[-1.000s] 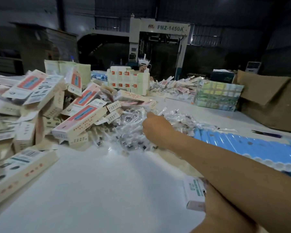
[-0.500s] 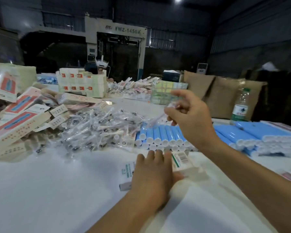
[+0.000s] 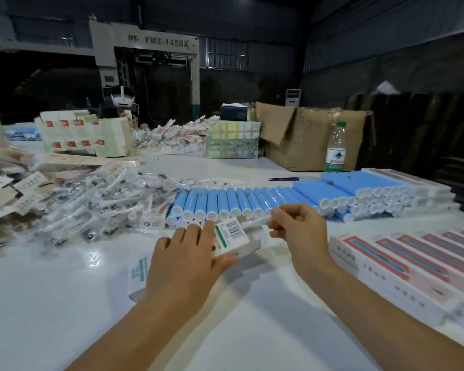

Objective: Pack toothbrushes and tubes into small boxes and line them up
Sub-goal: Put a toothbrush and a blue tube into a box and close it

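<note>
At the far left of the white bench (image 3: 51,303) lies a loose heap of flat cartons (image 3: 8,188), and just right of it a big pile of toothbrushes in clear wrappers (image 3: 91,207). Behind them, at the far side, stands a block of stacked boxes with red marks (image 3: 83,135). In the near middle the left hand (image 3: 188,261) rests on a small white box (image 3: 233,236) that lies on the bench; its fingers are spread straight over the top and the thumb presses the near side, so the barcode end of the box shows. Just right of this open end, the right hand (image 3: 298,231) pinches one wrapped toothbrush (image 3: 255,222) with thumb and curled fingers, and the toothbrush points left toward the box mouth. Behind both hands a row of blue tubes (image 3: 225,202) with white caps lies side by side, and it grows to a stack at the right. Farther back stand a brown cardboard carton (image 3: 306,135) and a water bottle (image 3: 336,148). At the near right, packed boxes with red windows (image 3: 402,263) lie lined up side by side.
</note>
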Tool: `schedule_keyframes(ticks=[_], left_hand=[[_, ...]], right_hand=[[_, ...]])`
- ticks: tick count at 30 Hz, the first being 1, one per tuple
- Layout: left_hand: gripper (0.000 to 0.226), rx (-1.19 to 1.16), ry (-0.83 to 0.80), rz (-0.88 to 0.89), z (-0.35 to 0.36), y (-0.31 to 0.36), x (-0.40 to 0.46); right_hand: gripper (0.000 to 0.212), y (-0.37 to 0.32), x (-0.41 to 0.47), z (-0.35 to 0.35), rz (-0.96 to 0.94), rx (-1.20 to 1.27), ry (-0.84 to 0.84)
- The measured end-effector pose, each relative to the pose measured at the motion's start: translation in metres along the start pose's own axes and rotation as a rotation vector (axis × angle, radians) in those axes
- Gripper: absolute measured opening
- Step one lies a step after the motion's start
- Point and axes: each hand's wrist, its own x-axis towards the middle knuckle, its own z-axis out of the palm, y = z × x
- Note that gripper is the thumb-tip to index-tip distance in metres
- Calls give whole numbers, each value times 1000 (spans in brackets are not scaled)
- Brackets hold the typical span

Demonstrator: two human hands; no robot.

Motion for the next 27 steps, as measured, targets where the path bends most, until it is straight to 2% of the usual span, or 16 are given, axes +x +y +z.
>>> schedule_keyframes(ticks=[3, 7, 10, 13, 18, 22, 27], left_hand=[[95, 34, 1, 20, -1, 8, -2], [78, 32, 19, 40, 1, 10, 1], [80, 27, 43, 17, 2, 4, 1], [83, 14, 62, -15, 3, -2, 2], [74, 22, 64, -88, 9, -7, 8], [74, 54, 60, -97, 12, -8, 11], [76, 82, 58, -75, 13, -8, 13]], right_hand=[[7, 6, -13, 8, -49, -166, -30], [13, 7, -29, 21, -56, -206, -203], [23, 1, -27, 15, -147, -181, -121], [19, -4, -26, 5, -234, -244, -18], [25, 4, -36, 11, -324, -403, -158], [19, 9, -37, 16, -268, -381, -191], [21, 13, -34, 17, -158, -298, -185]])
